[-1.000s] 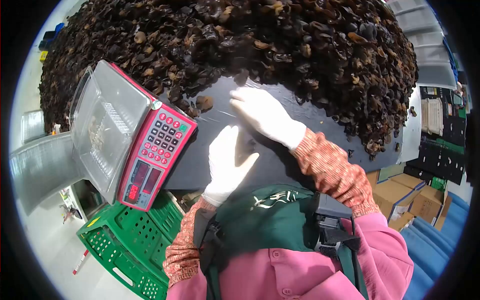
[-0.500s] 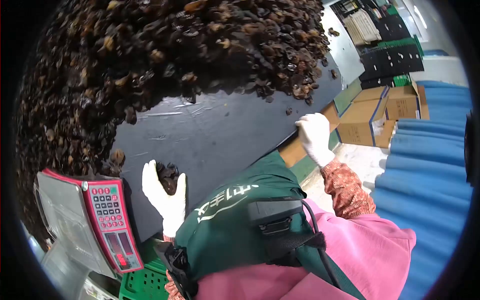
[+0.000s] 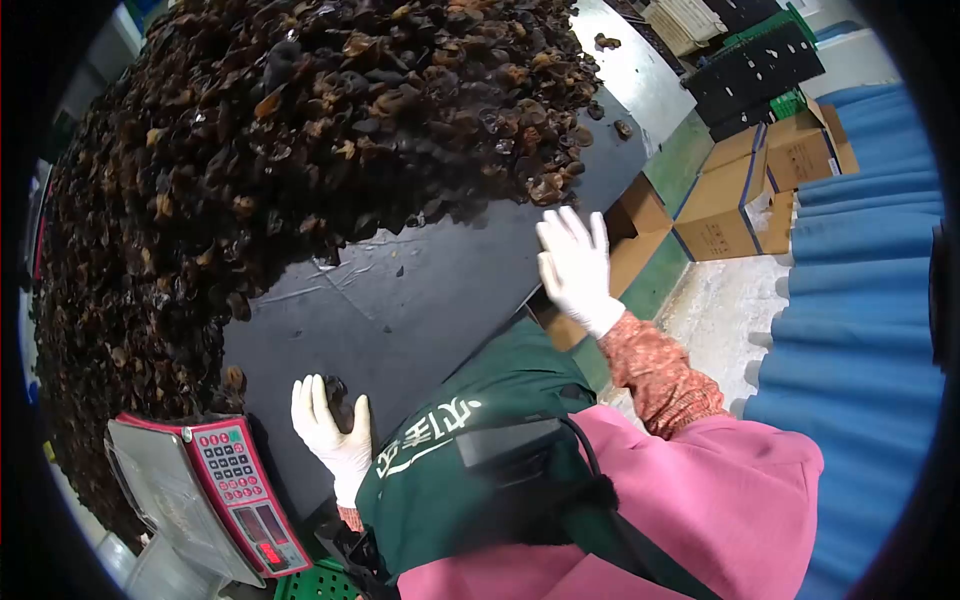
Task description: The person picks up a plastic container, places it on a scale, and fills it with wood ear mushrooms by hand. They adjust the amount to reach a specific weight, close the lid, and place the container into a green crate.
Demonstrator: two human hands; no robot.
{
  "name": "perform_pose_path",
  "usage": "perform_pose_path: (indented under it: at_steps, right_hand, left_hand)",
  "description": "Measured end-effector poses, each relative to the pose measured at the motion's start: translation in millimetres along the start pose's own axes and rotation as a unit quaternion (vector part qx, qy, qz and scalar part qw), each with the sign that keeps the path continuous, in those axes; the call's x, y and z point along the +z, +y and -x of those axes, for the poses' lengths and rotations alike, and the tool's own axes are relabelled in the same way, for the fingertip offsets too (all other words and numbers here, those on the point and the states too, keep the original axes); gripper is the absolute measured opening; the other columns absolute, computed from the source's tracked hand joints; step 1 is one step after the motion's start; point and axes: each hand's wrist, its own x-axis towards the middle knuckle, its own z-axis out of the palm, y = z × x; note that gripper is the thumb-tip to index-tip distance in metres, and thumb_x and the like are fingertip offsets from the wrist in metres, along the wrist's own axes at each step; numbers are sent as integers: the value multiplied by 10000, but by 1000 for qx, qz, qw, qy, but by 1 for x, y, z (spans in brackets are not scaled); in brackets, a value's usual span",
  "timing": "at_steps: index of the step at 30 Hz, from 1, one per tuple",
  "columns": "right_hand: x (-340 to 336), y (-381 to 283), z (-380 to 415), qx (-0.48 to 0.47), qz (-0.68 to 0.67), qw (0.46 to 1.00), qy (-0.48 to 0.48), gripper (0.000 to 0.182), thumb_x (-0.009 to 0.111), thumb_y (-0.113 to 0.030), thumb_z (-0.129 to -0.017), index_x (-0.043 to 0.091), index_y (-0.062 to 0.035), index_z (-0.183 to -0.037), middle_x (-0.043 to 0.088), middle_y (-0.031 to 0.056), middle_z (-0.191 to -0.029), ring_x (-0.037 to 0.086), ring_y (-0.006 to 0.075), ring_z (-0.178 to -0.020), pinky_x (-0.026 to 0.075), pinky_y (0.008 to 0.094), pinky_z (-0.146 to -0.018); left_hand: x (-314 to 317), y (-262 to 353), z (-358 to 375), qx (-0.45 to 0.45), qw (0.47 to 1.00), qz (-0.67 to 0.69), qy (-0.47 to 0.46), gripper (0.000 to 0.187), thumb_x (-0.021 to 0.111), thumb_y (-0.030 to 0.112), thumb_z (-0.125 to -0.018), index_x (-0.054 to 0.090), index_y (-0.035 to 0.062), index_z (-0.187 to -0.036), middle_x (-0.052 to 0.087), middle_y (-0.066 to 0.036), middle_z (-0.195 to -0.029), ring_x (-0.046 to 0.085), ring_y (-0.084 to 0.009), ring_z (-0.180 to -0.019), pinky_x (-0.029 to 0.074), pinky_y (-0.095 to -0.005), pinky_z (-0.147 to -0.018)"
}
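Note:
White-gloved, my left hand (image 3: 328, 428) is at the near part of the dark table (image 3: 385, 320), thumb and fingers curved around a few dark wood ear mushrooms (image 3: 337, 390). The hand itself hides most of these pieces. My right hand (image 3: 577, 262), also gloved in white, hovers by the table's right edge with its fingers spread and nothing seen in it. Beyond both hands rises a large heap of wet brown-black wood ear mushrooms (image 3: 380, 110).
A red-framed digital scale (image 3: 235, 470) stands left of my left hand, above a green plastic crate (image 3: 318, 582). On the right are cardboard boxes (image 3: 722, 215), a blue curtain (image 3: 850, 320) and stacked black crates (image 3: 755, 75).
My right hand has gone from curled to spread and shifted left in view. My left hand sits lower, with less of its mushrooms showing. The whole view has tilted slightly.

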Motion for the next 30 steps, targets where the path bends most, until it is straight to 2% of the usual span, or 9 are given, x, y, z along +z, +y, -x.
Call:
perform_pose_path:
  at_steps: [3,6,9,11,15,17,20,25,30]
  right_hand:
    - [-5,40,6,48,6,995,92,350,675,-157,-910,669,-61,-1246,616,128,-1370,507,317,-1357,249,568,-1218]
    - [1,63,-19,111,-82,973,187,347,692,-135,-913,669,-60,-1252,650,148,-1315,577,330,-1266,386,497,-1134]
    - [30,53,-67,210,-242,918,233,479,740,-252,-893,634,-49,-1314,652,168,-1310,595,356,-1222,437,470,-1083]
    - [36,24,-88,236,-205,929,198,604,778,-354,-850,609,-53,-1345,640,169,-1322,586,358,-1214,454,477,-1049]
    - [51,-14,-101,180,-181,951,177,515,804,-356,-798,642,-72,-1196,648,121,-1143,596,334,-1044,485,459,-884]
    - [48,-28,-96,162,-296,914,227,283,786,-201,-794,663,-93,-1026,641,90,-1001,615,302,-909,505,414,-799]
    - [31,-50,-85,62,-340,912,219,202,740,-81,-782,679,-118,-970,642,73,-915,626,304,-873,518,411,-763]
    - [27,-110,-78,-64,-435,877,194,256,747,-70,-730,683,-118,-974,668,63,-1020,636,303,-945,522,414,-821]
    - [20,-169,-77,-215,-480,849,54,373,761,-291,-814,692,-93,-1123,622,97,-1283,611,294,-1102,495,447,-910]
  left_hand:
    - [0,2,-1,-17,1000,8,3,774,888,110,-690,582,43,-1397,564,-171,-1419,502,-380,-1355,402,-485,-1134]
    - [2,4,0,-23,1000,12,3,774,882,100,-692,581,44,-1403,567,-170,-1415,505,-377,-1351,402,-480,-1134]
    - [1,-1,-3,6,1000,-9,4,772,874,88,-699,578,46,-1410,558,-171,-1425,503,-374,-1354,406,-475,-1135]
    - [1,-1,-1,-3,1000,-11,-3,769,871,83,-702,577,46,-1412,554,-171,-1430,502,-371,-1356,410,-473,-1134]
    - [1,5,0,-39,999,5,2,757,870,66,-703,583,44,-1404,550,-174,-1430,508,-368,-1353,419,-465,-1135]
    - [1,4,1,-31,999,4,7,757,870,56,-700,585,43,-1400,546,-175,-1433,509,-370,-1352,423,-461,-1135]
    - [6,2,1,-28,999,6,13,755,869,44,-697,586,41,-1397,543,-177,-1437,511,-372,-1351,427,-458,-1135]
    - [14,16,-7,-12,999,44,9,754,863,42,-712,573,37,-1409,540,-185,-1438,517,-374,-1345,434,-457,-1128]
    - [23,20,-8,13,998,55,24,831,875,54,-715,516,17,-1464,538,-194,-1437,538,-371,-1307,449,-444,-1107]
